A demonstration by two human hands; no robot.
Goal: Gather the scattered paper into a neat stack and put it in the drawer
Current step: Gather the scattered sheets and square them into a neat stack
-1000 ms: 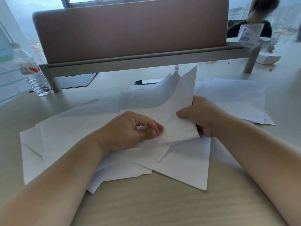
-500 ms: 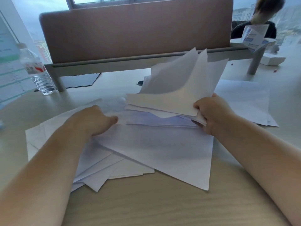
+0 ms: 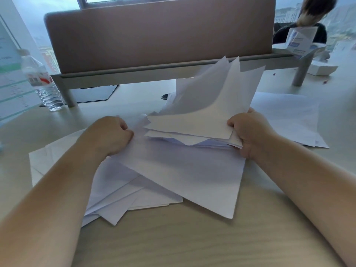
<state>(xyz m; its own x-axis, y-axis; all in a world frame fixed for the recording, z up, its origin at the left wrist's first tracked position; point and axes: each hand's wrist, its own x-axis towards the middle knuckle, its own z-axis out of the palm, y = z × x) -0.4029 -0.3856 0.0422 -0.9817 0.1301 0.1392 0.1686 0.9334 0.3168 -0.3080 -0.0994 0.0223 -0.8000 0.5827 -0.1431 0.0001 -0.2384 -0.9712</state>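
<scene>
The right hand's fingers are curled over the near right corner of a raised bundle of white paper sheets, pinching it so the free ends fan up and away toward the far side. The left hand's fingers are bent in against the left edge of the loose white sheets spread flat on the worktop; whether they actually pinch a sheet cannot be told.

The flat sheets lie directly under and toward the body from both hands, skewed corner-out, their longest run slanting from near left to right. A further small pile of white paper lies just beyond the right hand, which is the nearer one to it. The left hand sits knuckles-up, both forearms reaching forward. No drawer is in view.
</scene>
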